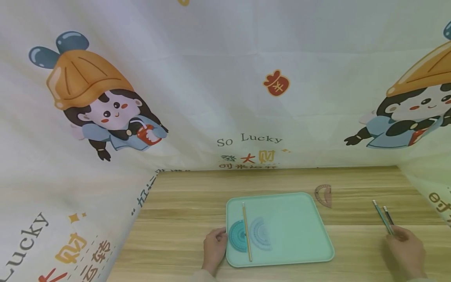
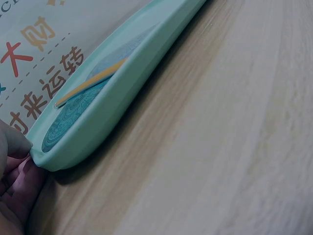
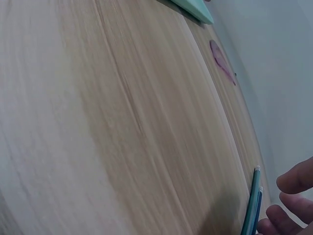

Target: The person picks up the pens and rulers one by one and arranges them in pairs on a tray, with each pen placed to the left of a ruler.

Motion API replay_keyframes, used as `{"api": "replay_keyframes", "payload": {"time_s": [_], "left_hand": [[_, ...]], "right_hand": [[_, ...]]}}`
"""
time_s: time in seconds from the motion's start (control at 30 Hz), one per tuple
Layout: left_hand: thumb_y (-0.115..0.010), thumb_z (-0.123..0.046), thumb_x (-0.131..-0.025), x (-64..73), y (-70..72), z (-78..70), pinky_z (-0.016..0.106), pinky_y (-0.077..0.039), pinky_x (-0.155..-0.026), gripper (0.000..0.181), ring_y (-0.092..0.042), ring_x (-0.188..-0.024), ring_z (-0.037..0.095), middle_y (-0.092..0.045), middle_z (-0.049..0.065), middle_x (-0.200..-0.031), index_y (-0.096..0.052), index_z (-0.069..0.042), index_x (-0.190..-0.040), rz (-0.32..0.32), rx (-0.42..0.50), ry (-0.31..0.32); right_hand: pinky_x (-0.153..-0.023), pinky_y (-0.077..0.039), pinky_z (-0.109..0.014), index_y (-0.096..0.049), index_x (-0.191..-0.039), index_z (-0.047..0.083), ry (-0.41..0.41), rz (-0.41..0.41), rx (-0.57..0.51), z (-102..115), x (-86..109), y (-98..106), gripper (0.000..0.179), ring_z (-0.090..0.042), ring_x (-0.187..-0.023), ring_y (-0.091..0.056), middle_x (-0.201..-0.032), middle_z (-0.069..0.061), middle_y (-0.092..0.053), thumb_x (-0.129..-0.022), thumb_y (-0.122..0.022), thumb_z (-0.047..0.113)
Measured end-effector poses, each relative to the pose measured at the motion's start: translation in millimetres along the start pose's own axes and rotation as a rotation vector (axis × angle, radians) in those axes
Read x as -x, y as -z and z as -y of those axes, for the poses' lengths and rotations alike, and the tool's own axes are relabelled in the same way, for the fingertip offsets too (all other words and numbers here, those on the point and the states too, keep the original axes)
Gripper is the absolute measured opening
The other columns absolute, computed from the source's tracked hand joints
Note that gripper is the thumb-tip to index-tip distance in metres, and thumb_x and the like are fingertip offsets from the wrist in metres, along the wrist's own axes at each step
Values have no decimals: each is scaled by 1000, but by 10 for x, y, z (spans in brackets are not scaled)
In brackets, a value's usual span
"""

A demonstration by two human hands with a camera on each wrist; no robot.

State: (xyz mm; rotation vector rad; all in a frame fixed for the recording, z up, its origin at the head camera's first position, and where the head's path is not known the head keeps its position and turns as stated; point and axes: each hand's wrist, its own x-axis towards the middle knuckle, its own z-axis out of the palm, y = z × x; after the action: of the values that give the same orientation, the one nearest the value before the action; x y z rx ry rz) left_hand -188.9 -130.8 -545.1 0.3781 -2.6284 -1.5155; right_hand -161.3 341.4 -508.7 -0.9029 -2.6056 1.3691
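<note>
A mint green tray point(image 1: 299, 227) lies on the wooden table, its left edge pinched by my left hand point(image 1: 215, 246). The thumb and fingers meet at the tray's corner in the left wrist view. Inside the tray are a teal protractor point(image 1: 237, 236), a clear bluish protractor point(image 1: 262, 235) and a yellow pencil point(image 1: 247, 235) lying across the teal one. My right hand point(image 1: 406, 248) is over the lower ends of a green pencil point(image 1: 382, 216) and a darker pencil point(image 1: 388, 215) on the table. In the right wrist view its thumb and fingers are spread apart beside the pencils point(image 3: 252, 208).
A pink protractor point(image 1: 325, 196) lies on the table point(image 1: 190, 196) just beyond the tray's right side. Printed white cloth point(image 1: 211, 78) with cartoon figures and lettering walls in the back and both sides of the table.
</note>
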Motion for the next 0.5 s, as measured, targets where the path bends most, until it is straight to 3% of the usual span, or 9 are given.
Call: {"api": "replay_keyframes", "payload": {"time_s": [0.23,0.5], "left_hand": [[-56,-7,-88,-15,5,-14,27,-50,-68,25,-59,-80,14,-67,8,-94,-67,0,-110,0,2,3],[-56,-8,-89,-42,-2,-10,28,-51,-69,25,-59,-79,14,-67,7,-93,-67,-1,-111,0,-6,17]], "right_hand": [[-87,-39,-56,-42,-130,-9,-7,20,32,-1,-54,56,49,-47,-109,-46,-129,-35,-46,-88,-50,15],[-91,-35,-61,-36,-131,-14,31,113,109,44,-60,145,53,-53,-114,-43,-127,-35,-49,-90,-47,18]]}}
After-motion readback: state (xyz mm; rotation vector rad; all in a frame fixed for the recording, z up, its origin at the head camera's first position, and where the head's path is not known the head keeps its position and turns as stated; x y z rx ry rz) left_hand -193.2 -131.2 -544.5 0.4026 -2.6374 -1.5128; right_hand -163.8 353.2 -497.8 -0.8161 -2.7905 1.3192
